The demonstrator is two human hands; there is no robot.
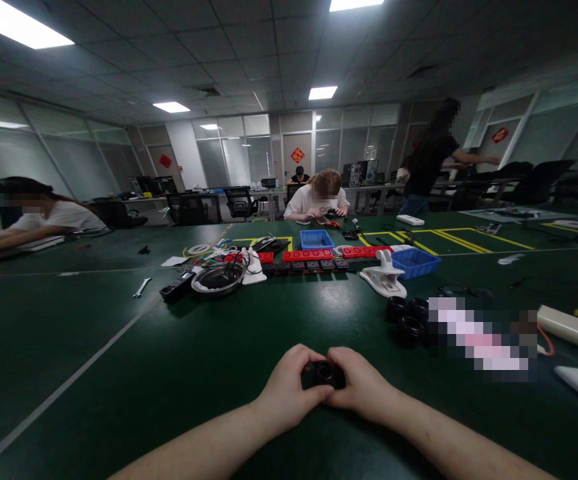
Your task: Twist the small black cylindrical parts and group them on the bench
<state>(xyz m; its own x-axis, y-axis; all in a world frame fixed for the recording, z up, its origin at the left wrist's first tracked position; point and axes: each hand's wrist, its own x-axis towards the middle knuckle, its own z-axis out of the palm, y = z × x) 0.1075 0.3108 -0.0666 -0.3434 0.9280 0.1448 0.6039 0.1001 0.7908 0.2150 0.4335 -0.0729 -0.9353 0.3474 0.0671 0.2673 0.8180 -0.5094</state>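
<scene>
Both my hands meet near the front edge of the dark green table (119, 347). Between them sits a small black round part (323, 375) with a hole in its middle. My left hand (289, 390) is curled round its left side. My right hand (361, 387) is curled round its right side. The fingers of both hands are closed on the part, and its underside is hidden. Both forearms reach in from the bottom of the view.
Several black ring parts (409, 319) lie to the right, beside a white clamp (385, 277). Further back are two blue bins (415, 262), red strips (309, 255), a metal bowl (217, 277), a wrench (141, 288). People work at the left, the far side and the right.
</scene>
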